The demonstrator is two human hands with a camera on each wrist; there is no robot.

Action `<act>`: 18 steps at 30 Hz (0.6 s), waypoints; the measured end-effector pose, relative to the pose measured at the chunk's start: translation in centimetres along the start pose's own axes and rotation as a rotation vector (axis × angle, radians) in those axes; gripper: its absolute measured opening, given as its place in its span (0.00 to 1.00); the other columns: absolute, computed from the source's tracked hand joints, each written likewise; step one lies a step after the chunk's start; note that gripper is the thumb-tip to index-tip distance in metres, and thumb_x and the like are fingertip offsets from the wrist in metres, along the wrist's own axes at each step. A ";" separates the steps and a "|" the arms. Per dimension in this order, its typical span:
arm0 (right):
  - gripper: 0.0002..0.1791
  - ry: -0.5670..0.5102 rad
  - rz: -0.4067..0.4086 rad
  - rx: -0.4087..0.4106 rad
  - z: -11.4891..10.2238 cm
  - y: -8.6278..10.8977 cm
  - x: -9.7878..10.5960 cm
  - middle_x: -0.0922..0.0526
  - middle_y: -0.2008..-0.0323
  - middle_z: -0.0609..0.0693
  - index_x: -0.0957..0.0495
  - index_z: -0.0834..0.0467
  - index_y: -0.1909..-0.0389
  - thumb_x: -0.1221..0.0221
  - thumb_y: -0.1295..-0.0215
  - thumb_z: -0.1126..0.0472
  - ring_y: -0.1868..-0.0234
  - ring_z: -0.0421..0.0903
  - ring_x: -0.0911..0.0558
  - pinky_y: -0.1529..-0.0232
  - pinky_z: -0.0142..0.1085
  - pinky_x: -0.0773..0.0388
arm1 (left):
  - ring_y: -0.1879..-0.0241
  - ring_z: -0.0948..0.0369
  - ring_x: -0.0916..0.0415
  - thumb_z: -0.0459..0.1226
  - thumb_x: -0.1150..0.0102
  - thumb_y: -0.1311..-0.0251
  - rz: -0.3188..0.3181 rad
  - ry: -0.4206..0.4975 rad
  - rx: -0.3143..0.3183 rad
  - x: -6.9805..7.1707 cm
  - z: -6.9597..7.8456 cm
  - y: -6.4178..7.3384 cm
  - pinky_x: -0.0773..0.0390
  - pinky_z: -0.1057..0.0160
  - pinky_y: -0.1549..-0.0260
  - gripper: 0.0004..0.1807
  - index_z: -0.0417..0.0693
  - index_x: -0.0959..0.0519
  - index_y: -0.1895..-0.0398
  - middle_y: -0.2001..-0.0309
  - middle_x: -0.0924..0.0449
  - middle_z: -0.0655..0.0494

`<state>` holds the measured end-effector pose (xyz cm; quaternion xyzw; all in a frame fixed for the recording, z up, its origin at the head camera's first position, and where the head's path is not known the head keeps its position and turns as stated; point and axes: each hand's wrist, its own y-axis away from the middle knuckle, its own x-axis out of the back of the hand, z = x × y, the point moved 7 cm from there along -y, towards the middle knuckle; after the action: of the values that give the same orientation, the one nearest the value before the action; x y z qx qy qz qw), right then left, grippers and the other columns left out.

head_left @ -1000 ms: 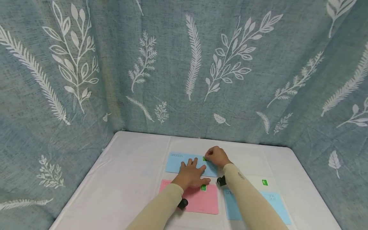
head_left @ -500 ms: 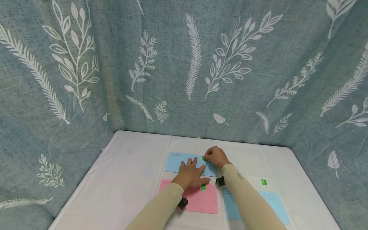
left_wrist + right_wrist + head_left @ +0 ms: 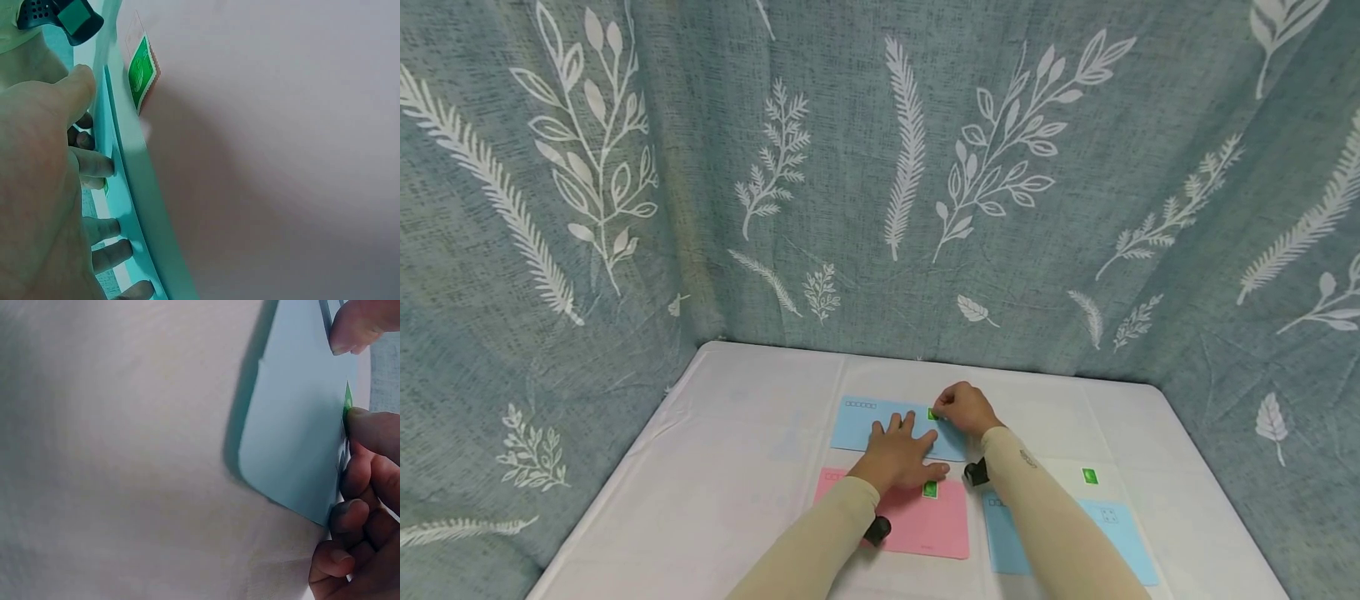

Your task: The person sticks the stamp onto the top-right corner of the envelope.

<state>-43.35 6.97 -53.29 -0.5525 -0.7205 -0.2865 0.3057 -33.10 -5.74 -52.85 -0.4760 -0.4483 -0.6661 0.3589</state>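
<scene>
My left hand (image 3: 895,458) rests with spread fingers on the far blue envelope (image 3: 857,425), its palm reaching over the top edge of a pink envelope (image 3: 925,529). At the blue envelope's upper right corner, my right hand (image 3: 967,410) pinches a small green stamp (image 3: 933,413). In the right wrist view the thumb sits at the edge of that stamp (image 3: 348,399), its other fingers curled by the envelope's edge (image 3: 294,425). The pink envelope bears its own green stamp (image 3: 142,72), just below my left thumb in the head view.
A second blue envelope (image 3: 1108,542) lies under my right forearm. Just beyond it, a loose green stamp (image 3: 1090,476) rests on a pale sheet. The white-covered table (image 3: 722,467) ends at a green leaf-patterned curtain (image 3: 850,192).
</scene>
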 end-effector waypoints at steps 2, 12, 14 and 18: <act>0.08 -0.001 -0.007 -0.008 0.1 -0.1 -0.2 0.15 0.72 0.46 0.10 0.58 0.68 0.31 0.27 0.63 0.68 0.46 0.21 0.58 0.43 0.22 | 0.17 0.45 0.49 0.70 0.54 0.23 -0.003 0.002 0.002 0.0 0.0 0.0 0.43 0.35 0.25 0.40 0.68 0.35 0.15 0.15 0.46 0.45; 0.07 0.011 -0.018 -0.013 0.2 -0.4 -0.2 0.14 0.71 0.46 0.10 0.57 0.68 0.30 0.27 0.62 0.67 0.45 0.20 0.56 0.45 0.21 | 0.16 0.45 0.50 0.71 0.56 0.23 -0.009 -0.004 0.006 -0.2 -0.1 -0.1 0.43 0.35 0.25 0.40 0.69 0.36 0.14 0.14 0.47 0.45; 0.07 0.013 -0.015 -0.015 0.2 -0.4 -0.2 0.14 0.71 0.46 0.09 0.57 0.68 0.30 0.27 0.62 0.67 0.45 0.20 0.56 0.45 0.21 | 0.16 0.45 0.50 0.71 0.56 0.23 -0.007 -0.004 0.005 -0.2 -0.1 -0.1 0.43 0.35 0.25 0.40 0.69 0.36 0.14 0.14 0.47 0.45; 0.07 0.005 -0.013 -0.013 0.3 -0.6 -0.2 0.14 0.71 0.45 0.09 0.57 0.68 0.30 0.28 0.62 0.67 0.46 0.20 0.56 0.45 0.21 | 0.17 0.45 0.49 0.71 0.56 0.23 -0.008 -0.003 0.009 -0.1 -0.1 -0.1 0.43 0.35 0.25 0.40 0.69 0.36 0.14 0.14 0.47 0.45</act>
<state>-43.93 6.93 -53.69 -0.5489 -0.7216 -0.2945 0.3022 -33.23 -5.82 -53.02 -0.4738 -0.4536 -0.6647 0.3576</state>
